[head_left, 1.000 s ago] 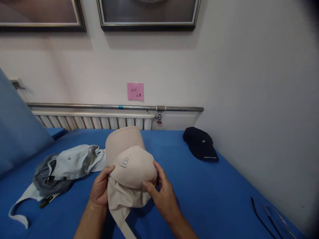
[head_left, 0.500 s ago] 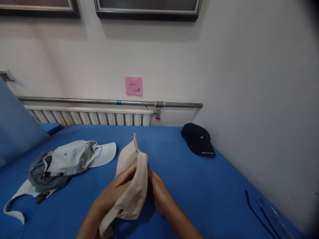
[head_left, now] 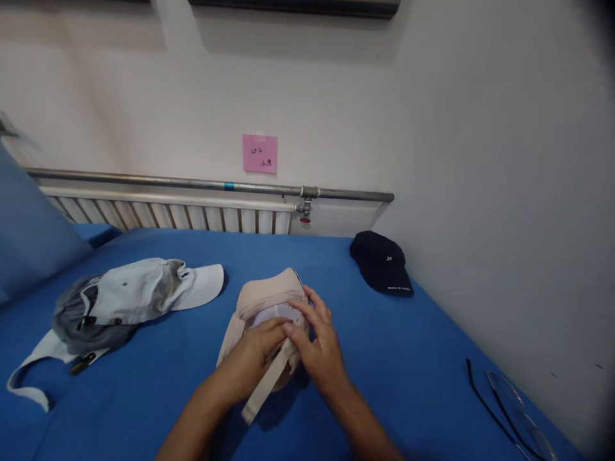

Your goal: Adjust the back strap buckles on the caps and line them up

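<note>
A pale pink cap (head_left: 271, 289) is upturned over the blue surface, its brim pointing away and its loose strap hanging toward me. My left hand (head_left: 252, 358) reaches into the cap's opening, its fingers together against the inside and their tips partly hidden. With the thumb near the strap and the fingers over the cap's right edge, my right hand (head_left: 319, 342) grips that side. On the left, a white cap (head_left: 139, 291) lies against a grey cap (head_left: 72, 317). A dark navy cap (head_left: 382, 262) rests at the back right.
Glasses (head_left: 514, 410) lie at the right edge of the blue surface (head_left: 408, 384). Behind it are a radiator (head_left: 230, 218), a metal pipe (head_left: 182, 182) with a valve, and a pink note (head_left: 259, 153) on the wall. A blue pillow-like shape (head_left: 33, 224) is at left.
The pink cap has turned from edge-on to show its inside. My right hand has come up from behind it to its right edge. The view has tilted down slightly.
</note>
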A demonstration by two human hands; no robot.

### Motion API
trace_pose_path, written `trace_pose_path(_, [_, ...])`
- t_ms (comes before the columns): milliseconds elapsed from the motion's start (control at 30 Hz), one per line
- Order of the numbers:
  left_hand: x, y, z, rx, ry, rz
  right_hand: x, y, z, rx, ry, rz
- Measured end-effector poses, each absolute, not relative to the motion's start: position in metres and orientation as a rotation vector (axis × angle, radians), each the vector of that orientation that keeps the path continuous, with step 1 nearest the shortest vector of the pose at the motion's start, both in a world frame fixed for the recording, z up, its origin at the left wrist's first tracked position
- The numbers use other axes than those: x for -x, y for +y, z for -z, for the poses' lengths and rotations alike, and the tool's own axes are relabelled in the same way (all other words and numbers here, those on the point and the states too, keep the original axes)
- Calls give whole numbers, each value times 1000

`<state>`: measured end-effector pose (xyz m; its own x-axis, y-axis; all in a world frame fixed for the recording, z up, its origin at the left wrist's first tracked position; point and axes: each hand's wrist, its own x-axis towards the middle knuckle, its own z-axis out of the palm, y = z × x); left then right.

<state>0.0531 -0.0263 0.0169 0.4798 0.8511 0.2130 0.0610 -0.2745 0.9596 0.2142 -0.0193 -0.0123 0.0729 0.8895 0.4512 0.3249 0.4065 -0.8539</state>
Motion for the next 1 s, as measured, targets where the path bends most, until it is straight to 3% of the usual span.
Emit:
trace_pose_path(167, [-15,-20,-19,-1639,1132,-1288,-233,-9,14,1322,-1401,-683])
trace_pose_path(300, [14,-13,-17,-1414,1228,-1365,-241,-15,9,1207,-1423,-492])
trace_pose_path(500, [5,-17,-24,-1783,1046,-1105,-236,-39,-8,789,-1815,-296])
trace_pose_path(633, [1,-22,-27,-1832,1102,-954,-238,-36,-7,887,-1619,-322])
trace_pose_path(833, [-17,-32,-14,-1814,925,-171,-237,-28,2,1000,-1472,-363])
trace_pose_path(1000, [-56,-42,-5,-1984,792,-81,-231,-28,4,1019,-1485,-390])
